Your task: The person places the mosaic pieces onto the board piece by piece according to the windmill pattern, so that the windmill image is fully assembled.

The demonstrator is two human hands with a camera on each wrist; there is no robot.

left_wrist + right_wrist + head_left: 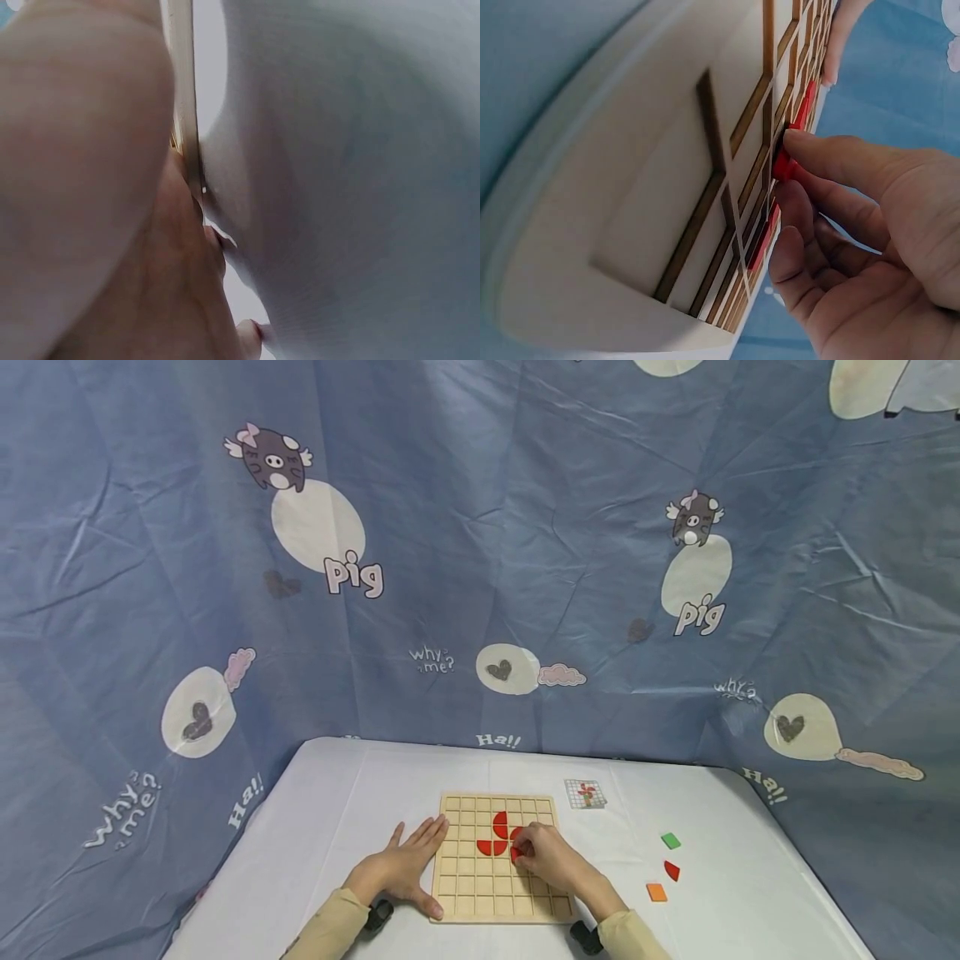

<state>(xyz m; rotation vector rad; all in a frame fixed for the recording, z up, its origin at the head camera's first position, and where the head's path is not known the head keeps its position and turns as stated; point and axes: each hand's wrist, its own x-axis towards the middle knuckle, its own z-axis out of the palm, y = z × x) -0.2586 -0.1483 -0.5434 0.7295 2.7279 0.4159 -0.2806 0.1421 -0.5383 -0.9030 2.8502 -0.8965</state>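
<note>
A square wooden grid board (475, 907) lies on the white table. At its left edge rests my left hand (403, 865), fingers spread, thumb by the lower left corner. Over the board's middle, my right hand (551, 858) pinches a red quarter-circle-like piece (783, 164) between thumb and fingers, at the grid surface. Around it other red pieces (492, 847) sit in the cells, partly covered by my right hand. In the left wrist view the left hand (82, 172) lies close against the board's side (186, 90).
Beyond the board's upper right corner lies a card (585, 794) with a red and green pattern on a grid. To the right are a green piece (671, 841), a loose red piece (672, 871) and an orange square (656, 892). A blue printed curtain (450, 568) surrounds the table.
</note>
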